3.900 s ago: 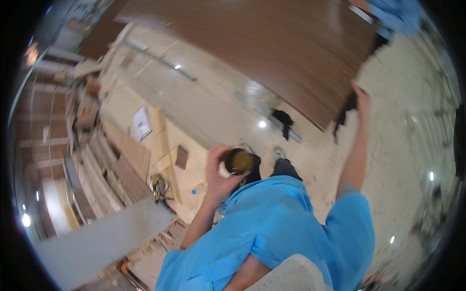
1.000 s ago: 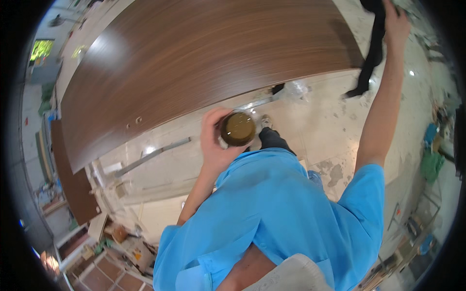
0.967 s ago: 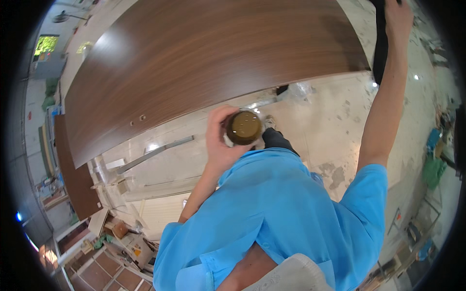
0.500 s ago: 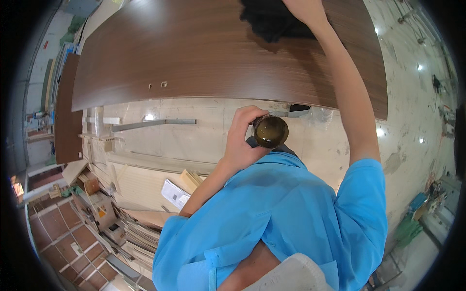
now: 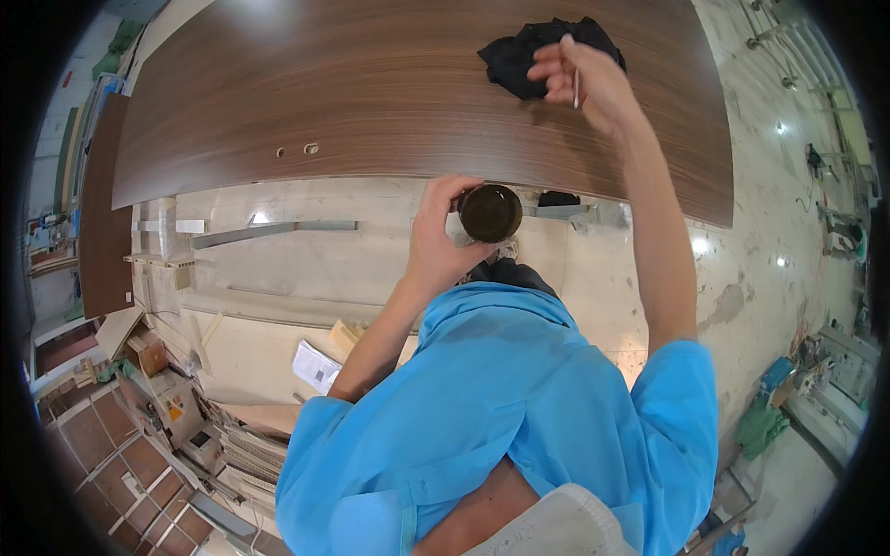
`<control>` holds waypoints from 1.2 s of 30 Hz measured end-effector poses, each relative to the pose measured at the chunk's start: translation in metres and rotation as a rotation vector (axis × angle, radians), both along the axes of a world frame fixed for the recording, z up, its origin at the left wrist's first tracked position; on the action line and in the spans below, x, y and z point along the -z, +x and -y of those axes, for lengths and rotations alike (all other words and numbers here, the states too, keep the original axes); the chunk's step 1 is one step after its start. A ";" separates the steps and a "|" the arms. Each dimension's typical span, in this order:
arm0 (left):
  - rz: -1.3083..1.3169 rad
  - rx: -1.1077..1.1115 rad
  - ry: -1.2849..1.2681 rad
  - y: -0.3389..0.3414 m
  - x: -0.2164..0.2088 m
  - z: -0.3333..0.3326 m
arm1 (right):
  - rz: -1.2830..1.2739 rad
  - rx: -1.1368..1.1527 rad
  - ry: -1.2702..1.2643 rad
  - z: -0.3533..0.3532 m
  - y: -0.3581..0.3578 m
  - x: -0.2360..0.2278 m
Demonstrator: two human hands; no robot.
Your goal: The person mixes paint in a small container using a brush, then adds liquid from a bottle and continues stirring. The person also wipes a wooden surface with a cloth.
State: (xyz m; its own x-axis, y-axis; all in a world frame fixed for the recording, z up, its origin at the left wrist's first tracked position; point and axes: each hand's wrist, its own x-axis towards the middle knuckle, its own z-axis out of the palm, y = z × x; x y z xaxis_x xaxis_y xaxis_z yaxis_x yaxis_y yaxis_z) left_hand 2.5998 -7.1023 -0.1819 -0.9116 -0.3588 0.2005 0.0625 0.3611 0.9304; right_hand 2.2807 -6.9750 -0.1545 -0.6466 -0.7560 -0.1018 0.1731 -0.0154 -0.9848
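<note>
My left hand (image 5: pixel 439 228) is wrapped round the side of an open, round, dark jar (image 5: pixel 490 213) in front of the panel's near edge. The jar's inside looks dark brown; what it holds I cannot make out. Over the large dark wood-grain panel (image 5: pixel 389 111), my right hand (image 5: pixel 598 88) is raised with its fingers bent. A short, thin white stick (image 5: pixel 576 90) shows at those fingers. Just beyond and to the left lies a crumpled black cloth (image 5: pixel 514 63) on the panel, partly hidden by the hand.
Two small holes pierce the panel, one of them an oval cutout (image 5: pixel 311 148). Below its near edge lie a grey metal strip (image 5: pixel 269 232) and pale boards (image 5: pixel 269 347). A white paper sheet (image 5: pixel 316 367) rests at my left elbow. Stacked boards (image 5: pixel 255 454) stand lower left.
My right hand has drawn back nearer from the black cloth, which now shows more fully. My left hand and the jar have shifted slightly left and farther away in the picture.
</note>
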 end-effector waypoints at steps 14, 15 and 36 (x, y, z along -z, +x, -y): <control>-0.073 0.121 0.053 -0.023 0.016 0.000 | 0.515 0.123 -0.009 -0.071 0.104 0.042; -0.084 0.109 0.011 -0.023 0.017 -0.002 | 0.510 0.121 -0.037 -0.082 0.124 0.045; -0.232 -0.006 -0.350 -0.073 -0.012 0.038 | 0.206 0.481 0.178 -0.180 0.234 0.063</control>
